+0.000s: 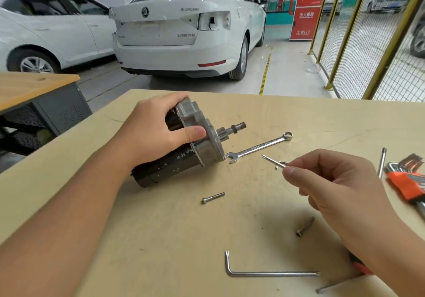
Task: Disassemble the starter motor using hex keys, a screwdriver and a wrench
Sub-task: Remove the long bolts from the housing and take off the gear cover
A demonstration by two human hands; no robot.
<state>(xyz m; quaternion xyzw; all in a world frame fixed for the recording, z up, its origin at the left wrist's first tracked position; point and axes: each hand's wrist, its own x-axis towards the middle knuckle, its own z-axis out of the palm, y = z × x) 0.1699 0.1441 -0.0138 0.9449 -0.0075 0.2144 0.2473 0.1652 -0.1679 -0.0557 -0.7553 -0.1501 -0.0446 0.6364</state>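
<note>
The starter motor [184,156] lies on its side on the wooden table [161,239], black body toward me, grey flange and pinion shaft pointing right. My left hand [158,129] grips its upper part near the flange. Right of it, my right hand [333,181] pinches a thin hex key [272,160] above the table, tip pointing toward the motor. A combination wrench [258,147] lies just right of the motor. Two loose bolts lie on the table: one [213,197] in front of the motor, a darker one [305,226] near my right wrist.
A large L-shaped hex key [264,272] lies near the front edge. A hex key set in an orange holder [407,179] and a loose key [382,162] sit at the right. A red-handled tool [362,268] shows under my right forearm. White cars stand behind the table.
</note>
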